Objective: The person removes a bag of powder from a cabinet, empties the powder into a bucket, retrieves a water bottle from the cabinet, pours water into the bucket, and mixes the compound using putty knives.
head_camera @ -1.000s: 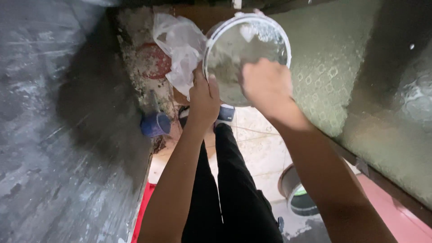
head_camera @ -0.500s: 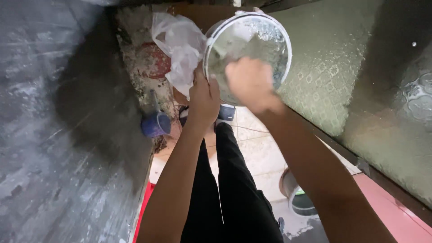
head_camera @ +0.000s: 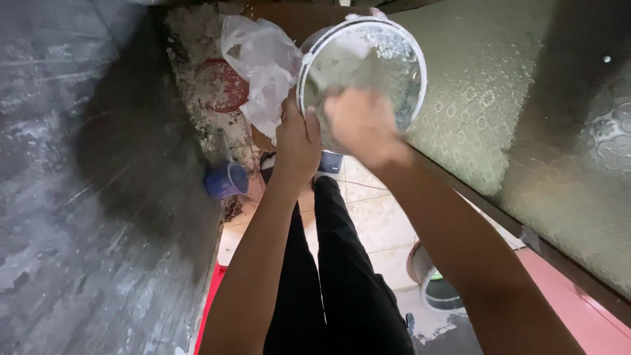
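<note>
A person stands over a tiled floor and holds a white-rimmed bucket up at chest height, between a rough grey wall on one side and a green patterned glass panel on the other. The left hand is wrapped around the bucket's near-left rim, fingers closed on its edge, steadying it. The right hand reaches over the near rim into the bucket, blurred; whether its fingers are spread or curled around something cannot be told. Inside, grey wet paste coats the bucket's wall and bottom. A crumpled clear plastic bag hangs just beside the bucket's left edge, touching or nearly touching the left hand. Below, on the floor, sit a small blue cup near the foot of the grey wall, a red round lid farther off, and a second pail near the glass panel's lower frame; the person's dark trousers fill the middle. By the look of it, working the paste well would call for a firm hold on the rim, the bucket tilted toward the body, and sweeps along the wall so nothing spills onto the tiles.
</note>
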